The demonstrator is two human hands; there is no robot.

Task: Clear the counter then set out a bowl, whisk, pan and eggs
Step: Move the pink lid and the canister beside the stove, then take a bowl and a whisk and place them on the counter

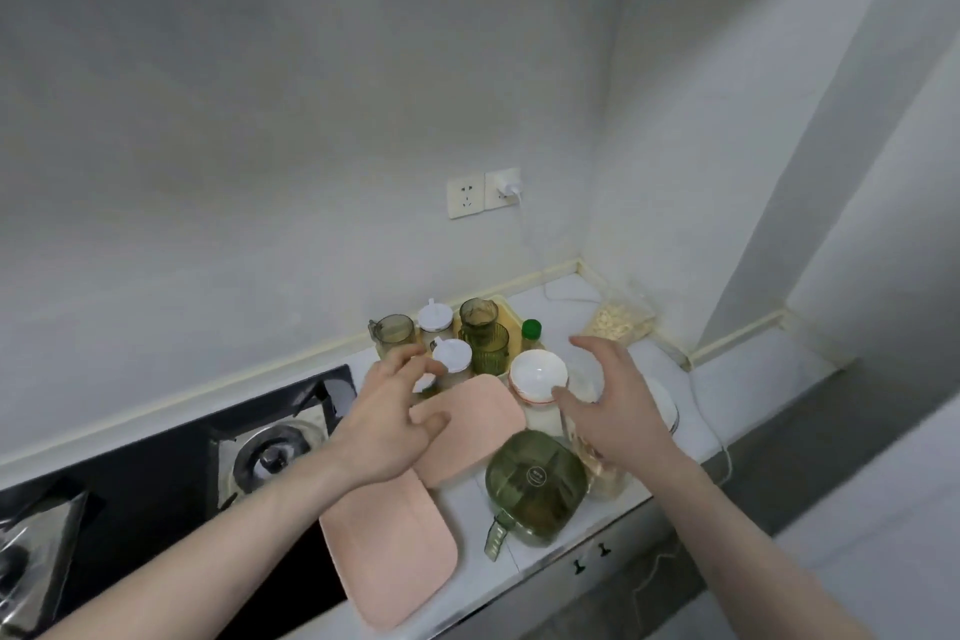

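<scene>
Both my hands hover over a crowded white counter [691, 437]. My left hand [389, 418] is above a pink mat [467, 426], fingers spread and loosely curled, holding nothing; its fingertips are near a white-lidded jar [453, 360]. My right hand [613, 405] is spread open just right of a white bowl [537, 372] with a red rim line, its thumb close to the bowl's edge, over a clear container that it partly hides. A second pink mat [389, 546] lies nearer me. No whisk, pan or eggs are in sight.
A green lidded container [535, 478] with a handle sits at the front. Green glasses [485, 333], jars and a green-capped bottle [531, 332] crowd the back by the wall. A bag of pale food [618, 322] fills the corner. A gas stove [270, 452] is at left. A white cable [711, 426] trails along the right.
</scene>
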